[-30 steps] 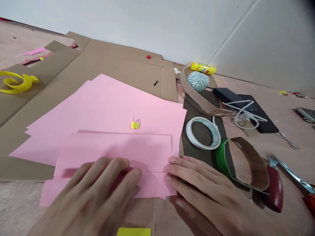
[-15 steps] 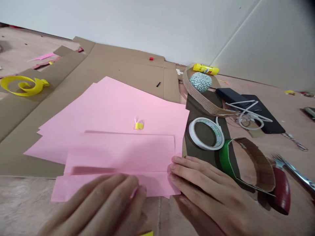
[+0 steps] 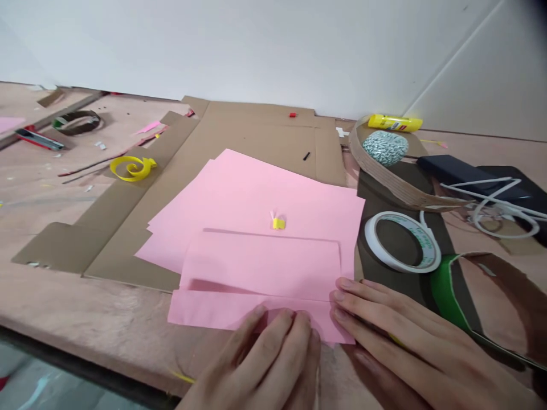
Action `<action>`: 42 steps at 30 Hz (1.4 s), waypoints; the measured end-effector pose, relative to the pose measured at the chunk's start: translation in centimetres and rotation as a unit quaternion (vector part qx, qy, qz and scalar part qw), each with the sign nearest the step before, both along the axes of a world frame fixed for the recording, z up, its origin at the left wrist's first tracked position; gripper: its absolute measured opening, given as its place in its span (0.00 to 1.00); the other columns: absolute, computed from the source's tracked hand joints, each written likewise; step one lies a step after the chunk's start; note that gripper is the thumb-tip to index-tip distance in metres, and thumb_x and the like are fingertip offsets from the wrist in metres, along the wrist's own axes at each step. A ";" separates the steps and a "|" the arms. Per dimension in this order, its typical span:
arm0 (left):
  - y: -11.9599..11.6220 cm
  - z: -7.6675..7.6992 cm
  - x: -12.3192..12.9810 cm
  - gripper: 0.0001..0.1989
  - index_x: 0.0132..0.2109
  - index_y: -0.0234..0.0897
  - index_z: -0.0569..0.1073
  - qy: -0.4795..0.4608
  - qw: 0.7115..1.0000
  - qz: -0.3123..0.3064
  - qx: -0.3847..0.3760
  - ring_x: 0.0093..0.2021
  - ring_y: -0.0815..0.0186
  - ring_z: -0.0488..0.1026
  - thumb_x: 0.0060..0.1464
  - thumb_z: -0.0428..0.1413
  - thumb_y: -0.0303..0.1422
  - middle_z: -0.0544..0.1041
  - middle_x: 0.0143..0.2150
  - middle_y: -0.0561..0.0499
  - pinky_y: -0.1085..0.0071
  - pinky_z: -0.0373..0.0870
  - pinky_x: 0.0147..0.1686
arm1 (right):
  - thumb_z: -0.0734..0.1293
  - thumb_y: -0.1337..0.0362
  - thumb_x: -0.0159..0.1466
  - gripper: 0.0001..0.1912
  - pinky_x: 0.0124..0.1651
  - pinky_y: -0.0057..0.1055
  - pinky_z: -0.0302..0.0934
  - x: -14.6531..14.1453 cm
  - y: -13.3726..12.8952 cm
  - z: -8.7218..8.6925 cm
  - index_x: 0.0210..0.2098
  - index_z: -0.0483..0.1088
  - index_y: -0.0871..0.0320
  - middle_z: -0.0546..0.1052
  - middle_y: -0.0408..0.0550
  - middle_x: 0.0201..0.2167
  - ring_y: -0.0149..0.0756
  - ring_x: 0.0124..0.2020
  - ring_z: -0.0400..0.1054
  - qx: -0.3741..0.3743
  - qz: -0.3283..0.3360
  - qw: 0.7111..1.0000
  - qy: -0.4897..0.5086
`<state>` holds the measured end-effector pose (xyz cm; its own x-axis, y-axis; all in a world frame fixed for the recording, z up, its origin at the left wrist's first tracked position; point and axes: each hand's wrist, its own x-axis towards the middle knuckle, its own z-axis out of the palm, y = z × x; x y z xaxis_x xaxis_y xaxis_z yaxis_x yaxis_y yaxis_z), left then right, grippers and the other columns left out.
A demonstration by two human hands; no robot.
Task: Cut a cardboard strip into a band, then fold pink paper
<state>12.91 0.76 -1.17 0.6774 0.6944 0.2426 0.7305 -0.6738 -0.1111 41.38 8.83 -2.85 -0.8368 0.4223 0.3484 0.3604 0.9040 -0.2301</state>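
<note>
A pink paper sheet (image 3: 265, 267) with a narrow folded strip (image 3: 209, 307) along its near edge lies on more pink paper (image 3: 231, 188). My left hand (image 3: 273, 353) presses the middle of the strip, its fingers bent and close together; the thumb is mostly hidden. At the right end of the strip lies my right hand (image 3: 397, 330), with its fingers stretched out flat and their tips on the paper. The left part of the fold stands slightly raised over a dark gap. Just beyond the sheet sits a small yellow roll (image 3: 278, 224) with thin pale strips at it.
Flattened cardboard (image 3: 256, 125) lies underneath. On the right are a tape roll (image 3: 401, 242), a green cardboard ring (image 3: 447, 290), a patterned ball (image 3: 385, 148), a yellow tube (image 3: 395, 123) and a white cable (image 3: 487, 196). A yellow curl (image 3: 133, 168) and a cutter (image 3: 39, 138) lie left.
The view has swung left, so the table's front edge and a cutter now show. My left hand has slid right along the strip, closer to my right hand, which stays at the paper's right end.
</note>
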 end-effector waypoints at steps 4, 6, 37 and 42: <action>-1.7 -1.2 -1.6 0.23 0.64 0.36 0.75 0.005 0.999 0.049 -0.005 0.68 0.61 0.70 0.74 0.41 0.27 0.75 0.69 0.51 0.61 0.48 0.79 | 0.65 0.79 0.65 0.36 0.77 0.42 0.54 1.0 0.0 -1.2 0.72 0.65 0.64 0.65 0.53 0.75 0.47 0.75 0.60 0.022 0.034 0.999 -0.033; -2.7 -2.0 -2.6 0.23 0.68 0.35 0.72 0.001 0.998 0.067 -0.005 0.74 0.57 0.64 0.76 0.42 0.32 0.69 0.75 0.49 0.58 0.41 0.80 | 0.66 0.78 0.66 0.36 0.76 0.42 0.55 1.0 0.1 -1.3 0.73 0.65 0.63 0.64 0.52 0.76 0.47 0.75 0.60 0.028 0.036 0.999 -0.021; -6.0 0.0 -9.6 0.40 0.79 0.31 0.54 0.069 0.983 0.160 -0.062 0.80 0.52 0.54 0.70 0.45 0.51 0.64 0.77 0.45 0.52 0.34 0.81 | 0.68 0.70 0.71 0.27 0.68 0.41 0.72 0.9 -0.2 -1.4 0.68 0.72 0.50 0.79 0.47 0.65 0.48 0.66 0.74 -0.037 -0.025 0.999 0.000; -6.2 0.0 -9.7 0.40 0.79 0.33 0.54 0.066 0.981 0.174 -0.057 0.76 0.50 0.62 0.70 0.46 0.51 0.66 0.76 0.45 0.51 0.34 0.81 | 0.67 0.70 0.70 0.27 0.69 0.44 0.71 1.0 -0.2 -1.7 0.67 0.72 0.51 0.76 0.46 0.68 0.49 0.66 0.74 -0.004 -0.015 1.000 -0.014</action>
